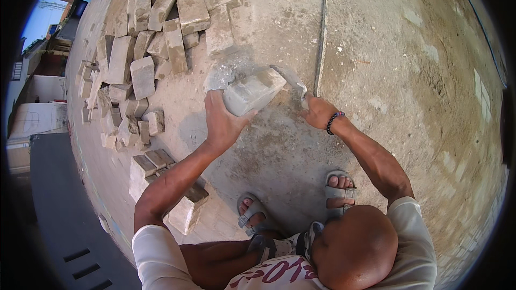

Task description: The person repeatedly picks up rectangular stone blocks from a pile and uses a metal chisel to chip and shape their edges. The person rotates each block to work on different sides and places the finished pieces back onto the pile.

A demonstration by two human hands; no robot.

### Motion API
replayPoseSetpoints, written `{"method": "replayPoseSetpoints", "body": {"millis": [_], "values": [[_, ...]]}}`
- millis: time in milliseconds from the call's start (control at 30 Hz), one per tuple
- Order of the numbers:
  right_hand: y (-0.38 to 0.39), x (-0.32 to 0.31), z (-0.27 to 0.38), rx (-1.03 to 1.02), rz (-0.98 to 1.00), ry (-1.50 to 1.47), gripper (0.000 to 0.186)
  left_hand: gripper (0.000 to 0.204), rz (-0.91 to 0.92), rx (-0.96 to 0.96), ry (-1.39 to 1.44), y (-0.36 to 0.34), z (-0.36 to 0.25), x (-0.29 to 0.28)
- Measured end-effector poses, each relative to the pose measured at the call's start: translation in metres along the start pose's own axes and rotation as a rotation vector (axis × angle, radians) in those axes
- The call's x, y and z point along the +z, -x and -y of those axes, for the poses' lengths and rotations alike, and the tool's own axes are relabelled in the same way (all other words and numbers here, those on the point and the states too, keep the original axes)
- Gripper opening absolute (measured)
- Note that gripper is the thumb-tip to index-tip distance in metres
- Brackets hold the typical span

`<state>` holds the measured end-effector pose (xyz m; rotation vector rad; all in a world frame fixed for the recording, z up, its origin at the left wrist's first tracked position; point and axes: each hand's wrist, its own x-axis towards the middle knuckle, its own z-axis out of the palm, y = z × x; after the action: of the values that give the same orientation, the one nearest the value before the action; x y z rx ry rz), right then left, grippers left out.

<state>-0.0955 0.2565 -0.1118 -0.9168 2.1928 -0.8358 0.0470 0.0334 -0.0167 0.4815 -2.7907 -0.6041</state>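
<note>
My left hand (pixel 221 123) grips a grey brick (pixel 251 92) from its near left side, with the thumb along the near end. The brick is tilted, and its upper face looks smeared with grey. My right hand (pixel 320 111) is closed round the handle of a trowel, mostly hidden by the fingers. The trowel's blade (pixel 291 79) slants up and left to the brick's right end; whether they touch I cannot tell. Just beyond the brick, a patch of wet-looking grey mortar (pixel 219 75) lies on the ground.
Loose bricks (pixel 142 78) lie heaped at the far left. A small brick stack (pixel 185 207) stands beside my left forearm. A dark line like a cable (pixel 323 32) runs away from me, and a blue hose (pixel 486 27) curves at the far right. My sandalled feet (pixel 339 188) are below.
</note>
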Motion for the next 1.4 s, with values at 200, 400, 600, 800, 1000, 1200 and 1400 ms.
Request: {"method": "replayPoseSetpoints", "body": {"millis": [200,400,600,800,1000,1200,1400], "values": [[0.057,0.018,0.081,-0.237,0.005,-0.005,0.042,0.076,-0.001,-0.056,0.059,0.004,0.006,-0.009],[0.006,-0.025,0.049,-0.064,-0.025,0.059,0.042,0.071,-0.030,-0.050,0.046,0.011,0.013,-0.009],[-0.003,0.004,0.017,-0.093,0.065,0.109,0.041,0.071,0.002,-0.138,0.098,0.011,0.000,-0.001],[0.029,-0.020,0.094,-0.201,-0.020,0.039,0.038,0.072,-0.027,-0.153,0.075,0.023,0.014,-0.008],[0.000,0.003,0.037,0.017,0.014,0.127,0.038,0.067,-0.041,-0.127,0.099,0.023,0.006,0.003],[0.017,-0.009,0.070,-0.116,0.049,0.123,0.040,0.070,-0.058,-0.119,0.091,0.033,0.011,0.000],[0.011,-0.031,0.081,-0.102,-0.119,-0.079,0.046,0.070,-0.054,-0.069,0.062,0.030,0.013,0.000]]}}
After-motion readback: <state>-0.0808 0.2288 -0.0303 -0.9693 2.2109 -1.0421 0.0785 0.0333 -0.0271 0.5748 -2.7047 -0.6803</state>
